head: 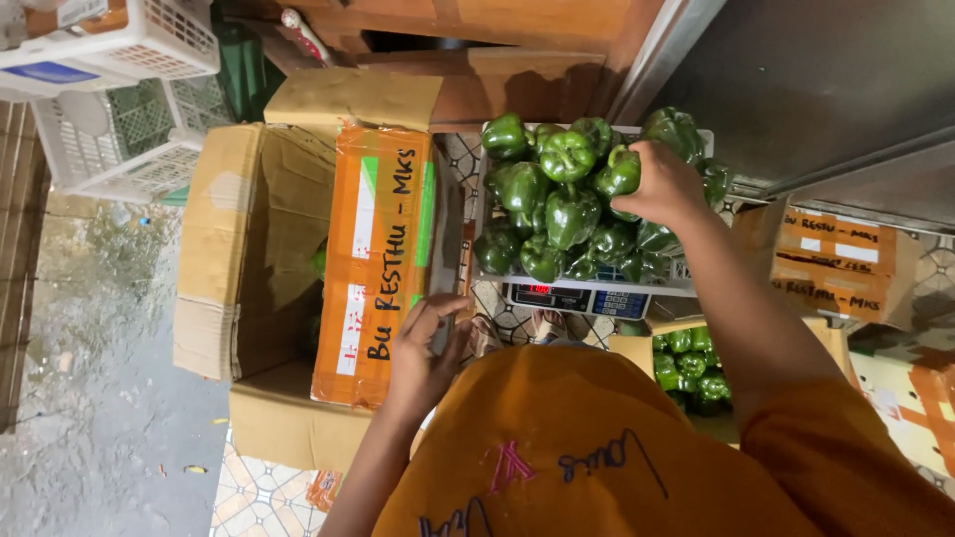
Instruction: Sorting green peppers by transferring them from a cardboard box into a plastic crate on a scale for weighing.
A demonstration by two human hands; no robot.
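Observation:
A heap of green bell peppers [557, 214] fills a white crate [686, 280] that stands on a digital scale [577, 298]. My right hand [665, 184] reaches over the heap's right side and grips one green pepper [619, 174] at the top. My left hand [426, 348] rests with spread fingers on the orange-taped flap [373, 249] of an open cardboard box [254, 268] to the left of the scale.
More green peppers [691, 368] lie in a box below the scale on the right. Another taped cardboard box [836, 259] sits at right under a metal surface. White plastic baskets [119, 89] are stacked at top left. Wet grey floor [90, 358] lies at left.

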